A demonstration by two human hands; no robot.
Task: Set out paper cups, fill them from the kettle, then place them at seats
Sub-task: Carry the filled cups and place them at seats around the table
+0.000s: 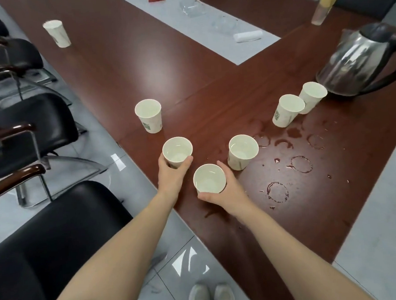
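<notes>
My left hand (173, 174) grips a white paper cup (177, 151) holding water, near the table's left edge. My right hand (227, 192) wraps around another filled paper cup (209, 178) just to the right of it. A third filled cup (243, 151) stands beside my right hand. One cup (148, 115) stands farther along the left edge, and another (57, 33) sits far up the table. Two cups (288, 110) (312, 97) stand in front of the steel kettle (360, 58) at the right.
The dark wooden table (141, 72) has wet rings and drops (300, 164) right of my hands. Black chairs (28, 127) line the left side. A tall drink bottle (326, 3), a white roll (247, 36) and clear glass ashtrays (193, 7) lie farther back.
</notes>
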